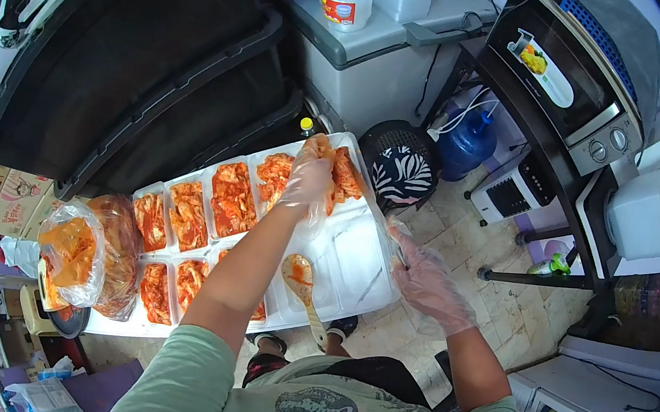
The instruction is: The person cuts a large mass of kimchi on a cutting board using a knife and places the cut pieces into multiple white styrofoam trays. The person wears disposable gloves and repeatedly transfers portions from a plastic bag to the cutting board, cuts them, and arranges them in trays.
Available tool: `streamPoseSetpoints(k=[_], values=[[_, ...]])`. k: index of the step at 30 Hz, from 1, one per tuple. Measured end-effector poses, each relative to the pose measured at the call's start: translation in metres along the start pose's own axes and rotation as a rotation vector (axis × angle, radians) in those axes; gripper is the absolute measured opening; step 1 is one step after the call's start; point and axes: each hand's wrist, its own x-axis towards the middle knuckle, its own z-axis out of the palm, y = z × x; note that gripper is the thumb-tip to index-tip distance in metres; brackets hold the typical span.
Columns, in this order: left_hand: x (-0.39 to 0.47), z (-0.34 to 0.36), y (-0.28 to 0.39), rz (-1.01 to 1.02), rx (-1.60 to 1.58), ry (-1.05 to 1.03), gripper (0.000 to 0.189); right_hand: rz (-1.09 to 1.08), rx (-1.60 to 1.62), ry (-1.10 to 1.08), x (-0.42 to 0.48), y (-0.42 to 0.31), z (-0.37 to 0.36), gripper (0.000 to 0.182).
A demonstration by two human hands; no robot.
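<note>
My left hand [311, 175], in a clear plastic glove stained orange, reaches onto red-coated kimchi [347, 177] at the far right end of a white compartment tray [350, 240]; its fingers are partly hidden. My gloved right hand [430, 280] is at the tray's right edge, fingers bent, with a small dark thing at the fingertips that is too unclear to name. More kimchi [233, 199] fills several compartments in two rows. A speckled serving spoon [298, 277] with red sauce lies on the tray near me. An open plastic bag of kimchi [120, 259] stands at the left.
Large black plastic bins [194, 92] stand behind the tray. A chest freezer [348, 76] holds stacked tubs [345, 6]. To the right are a black lidded bin [399, 165], a blue water jug [468, 143], and a microwave [563, 80] on a black rack. Cardboard boxes [8, 202] are at left.
</note>
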Motion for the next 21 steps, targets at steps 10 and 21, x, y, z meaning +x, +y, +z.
streamPoseSetpoints(k=[10, 21], values=[[-0.016, -0.027, -0.049, 0.448, 0.634, -0.015, 0.039, -0.048, -0.081, 0.028, -0.002, 0.000, -0.014, 0.061], [-0.021, 0.000, -0.057, 0.500, 1.255, -0.312, 0.026, -0.048, -0.107, -0.086, 0.016, -0.001, -0.005, 0.059]])
